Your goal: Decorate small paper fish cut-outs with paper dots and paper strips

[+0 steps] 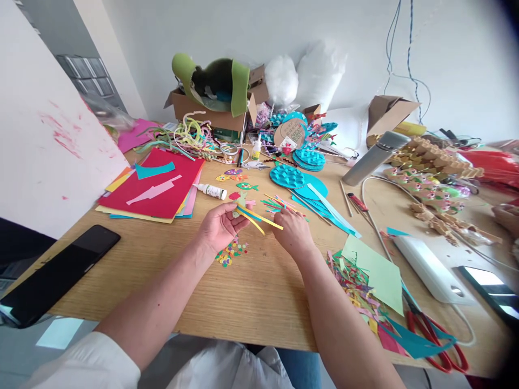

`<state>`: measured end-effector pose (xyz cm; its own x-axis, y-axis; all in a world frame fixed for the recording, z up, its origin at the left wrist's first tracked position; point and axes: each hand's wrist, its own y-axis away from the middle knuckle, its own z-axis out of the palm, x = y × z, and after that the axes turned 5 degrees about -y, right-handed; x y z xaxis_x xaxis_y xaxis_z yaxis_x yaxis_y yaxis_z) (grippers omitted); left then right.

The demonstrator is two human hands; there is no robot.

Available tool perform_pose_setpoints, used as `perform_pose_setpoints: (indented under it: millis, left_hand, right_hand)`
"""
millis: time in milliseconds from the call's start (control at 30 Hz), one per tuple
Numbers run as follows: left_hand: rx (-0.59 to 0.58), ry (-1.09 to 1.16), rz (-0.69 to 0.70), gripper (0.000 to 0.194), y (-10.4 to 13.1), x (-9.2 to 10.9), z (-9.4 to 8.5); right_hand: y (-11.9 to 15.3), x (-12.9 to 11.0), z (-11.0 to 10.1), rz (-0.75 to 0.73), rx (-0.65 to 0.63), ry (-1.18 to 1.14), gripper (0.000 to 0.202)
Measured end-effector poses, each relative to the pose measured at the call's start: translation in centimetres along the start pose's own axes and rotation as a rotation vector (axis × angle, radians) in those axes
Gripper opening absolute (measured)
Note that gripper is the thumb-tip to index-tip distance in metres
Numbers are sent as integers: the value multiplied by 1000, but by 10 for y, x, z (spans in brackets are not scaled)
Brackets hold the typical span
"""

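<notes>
The yellow and blue paper strips [267,220] are in front of and to the right of the lying glue bottle [213,191], raised above the wooden counter [251,302]. The left hand [222,226] pinches them between thumb and fingers, together with a pale green paper piece [239,200]; their ends fan out toward the right hand [292,229]. That hand reaches down, fingers bent, at the loose coloured strips [272,204], right of the lying glue bottle; its fingertips are hidden, so whether they grip anything cannot be told.

Nearer the person than the lying glue bottle is a scatter of small paper dots [227,255]. Just beyond it, to the right, lie paper fish [246,186]; farther back, a second glue bottle [257,149] stands upright. Left of the lying glue bottle, a red sheet [162,173] tops a stack of coloured paper. Well to its right are blue discs [288,177], a grey flask [375,158], paper scraps [357,286] and red-handled scissors [436,337]. At the far right edge, part of another person's hand [506,217] shows.
</notes>
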<state>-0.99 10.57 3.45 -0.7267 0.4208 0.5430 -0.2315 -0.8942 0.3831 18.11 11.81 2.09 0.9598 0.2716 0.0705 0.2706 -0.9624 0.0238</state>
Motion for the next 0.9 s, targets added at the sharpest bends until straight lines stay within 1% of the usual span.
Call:
perform_pose_setpoints:
  millis: [100,233,333,433,567,700,900]
  left_hand:
    - [-30,15,-22,14,1,1,-2]
    - [-111,14,-72,17,3,3,-4]
    - [-157,-1,-73,19,6,3,-5]
    - [-187,5,-65,21,7,3,-5]
    - [-190,-11,-65,19,6,3,-7]
    - [-187,-48,-77,16,4,2,-8]
    - [-169,-45,-72,14,-1,-1,-8]
  right_hand:
    - [1,3,-1,42,4,-65,23]
    - [3,11,-1,112,-3,-184,19]
    - [3,17,3,82,6,-206,18]
    - [2,17,6,45,-3,-151,22]
    - [1,11,5,30,-35,-46,30]
    - [1,7,5,26,-51,-24,33]
    - [-1,11,17,15,-23,-11,28]
